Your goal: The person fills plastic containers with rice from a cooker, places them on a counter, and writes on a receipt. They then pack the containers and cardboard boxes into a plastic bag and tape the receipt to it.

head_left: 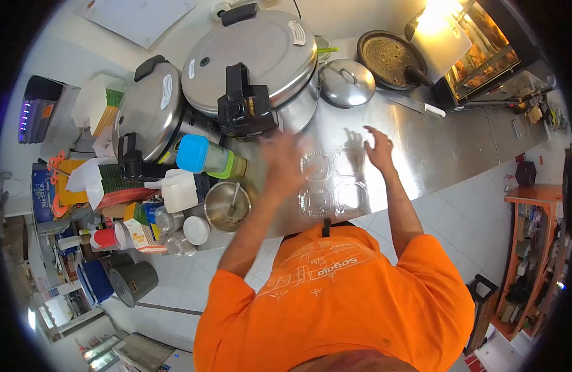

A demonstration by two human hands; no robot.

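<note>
Head view, looking straight down over my orange shirt (335, 291) at the steel counter (447, 149). My left hand (284, 166) is blurred; whether its fingers are spread or closed I cannot tell, and it grips nothing that I can make out. It sits just left of the clear plastic containers (333, 183). My right hand (379, 149) is flat with fingers spread, holding nothing, just beside the upper right container of the group.

The containers form a two-by-two block on the counter, between my two hands and directly ahead of my chest. Beyond my left hand stands a large pressure cooker (255, 62) with a black handle; a second cooker (149, 111) stands further left. Left of my left hand are a blue-lidded jar (202, 155) lying on its side and a steel bowl (227, 206) with a utensil in it. Beyond my right hand rests a round steel lid (346, 82), with a dark pan (391, 60) further off.
</note>
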